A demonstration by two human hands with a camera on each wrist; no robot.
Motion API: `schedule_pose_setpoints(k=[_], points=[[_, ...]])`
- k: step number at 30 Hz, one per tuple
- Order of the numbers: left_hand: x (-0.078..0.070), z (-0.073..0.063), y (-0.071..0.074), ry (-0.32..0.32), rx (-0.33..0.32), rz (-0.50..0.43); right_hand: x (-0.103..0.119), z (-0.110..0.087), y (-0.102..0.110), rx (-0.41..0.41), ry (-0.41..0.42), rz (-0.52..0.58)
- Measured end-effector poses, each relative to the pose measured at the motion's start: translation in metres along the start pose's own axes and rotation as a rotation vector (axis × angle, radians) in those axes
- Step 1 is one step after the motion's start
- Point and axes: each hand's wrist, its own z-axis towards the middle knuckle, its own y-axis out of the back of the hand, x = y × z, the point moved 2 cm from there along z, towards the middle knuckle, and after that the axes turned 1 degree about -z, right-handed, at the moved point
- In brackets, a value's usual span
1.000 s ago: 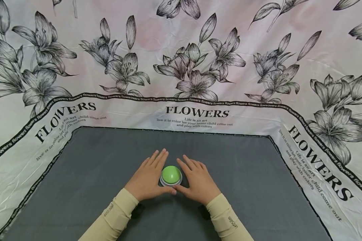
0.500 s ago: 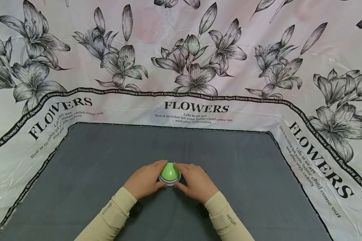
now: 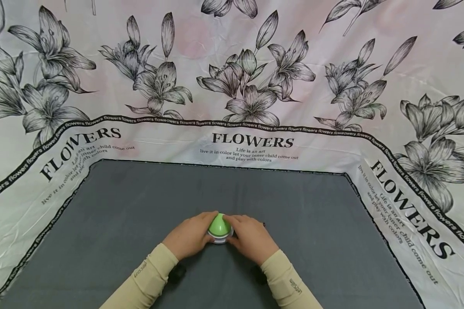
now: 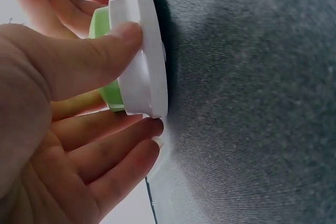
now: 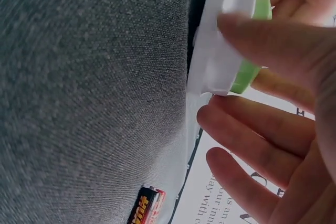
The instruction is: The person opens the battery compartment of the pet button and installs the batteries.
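Observation:
A round push button with a green dome and a white base (image 3: 219,227) is held between both hands over the grey cloth. My left hand (image 3: 188,235) grips its left side. In the left wrist view the left thumb (image 4: 113,56) presses on the white base, with fingers behind it. My right hand (image 3: 253,238) grips the other side. In the right wrist view the right thumb (image 5: 262,38) lies against the base and the fingers reach round the far side. A dark gap shows under part of the base, which looks slightly tilted. Its underside is hidden.
A battery (image 5: 147,205) with black and red wrapping lies on the cloth beyond the right hand, mostly hidden in the head view. The grey cloth (image 3: 139,193) has a white printed border (image 3: 251,148) with flowers and lettering.
Both hands have closed in from beside the push button, their spread fingers curling round it. The button now shows more of its white front and looks tipped. The head view has shifted slightly.

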Motion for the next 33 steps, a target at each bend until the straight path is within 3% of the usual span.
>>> schedule_pose_setpoints(k=[8, 19, 24, 33], points=[[0.007, 0.002, 0.005, 0.060, 0.078, -0.190, -0.001, -0.001, 0.001, -0.022, 0.013, 0.027], [0.005, 0.002, 0.019, 0.099, 0.041, -0.329, -0.005, -0.002, 0.007, -0.100, 0.020, 0.094], [0.006, 0.003, 0.023, 0.083, 0.057, -0.335, -0.004, 0.001, 0.009, -0.142, 0.016, 0.087], [0.008, 0.005, 0.025, 0.055, 0.082, -0.230, -0.001, 0.006, 0.010, -0.184, -0.005, 0.079]])
